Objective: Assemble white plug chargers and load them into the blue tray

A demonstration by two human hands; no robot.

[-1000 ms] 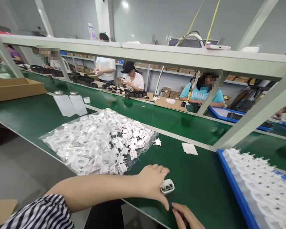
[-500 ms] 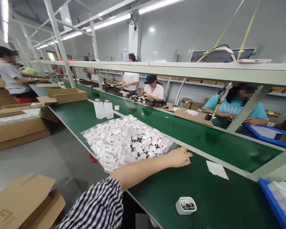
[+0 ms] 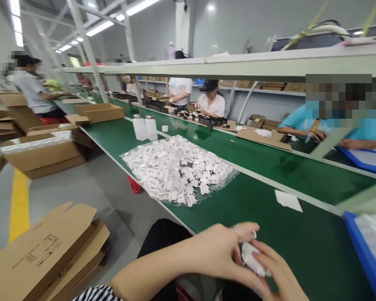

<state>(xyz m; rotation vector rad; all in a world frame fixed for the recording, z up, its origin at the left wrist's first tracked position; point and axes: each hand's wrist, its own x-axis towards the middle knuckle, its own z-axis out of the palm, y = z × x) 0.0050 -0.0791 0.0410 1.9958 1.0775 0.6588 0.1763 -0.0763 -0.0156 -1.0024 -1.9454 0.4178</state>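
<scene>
My left hand [image 3: 221, 251], with a ring on one finger, is closed at the front of the green bench. A small white plastic part [image 3: 255, 234] shows at its fingertips. My right hand [image 3: 280, 269] curls round a white plastic housing [image 3: 253, 260] from the right, and the left fingers and thumb lie close against it. The fingers hide much of the housing, and its inside is not visible. Beyond my hands, a heap of small white plastic pieces [image 3: 166, 167] rests on clear plastic sheeting.
A white sheet [image 3: 288, 200] lies ahead of my hands. A blue-edged tray [image 3: 363, 251] stands at the right. Two white bottles [image 3: 140, 127] and an open carton [image 3: 100, 112] are farther along the bench [image 3: 232, 205]. Cartons [image 3: 40, 255] sit lower left. Co-workers sit across the line.
My left hand has drawn back from beside the heap towards me. The white housing that lay on the bench is now between my hands, and my right hand has come into view.
</scene>
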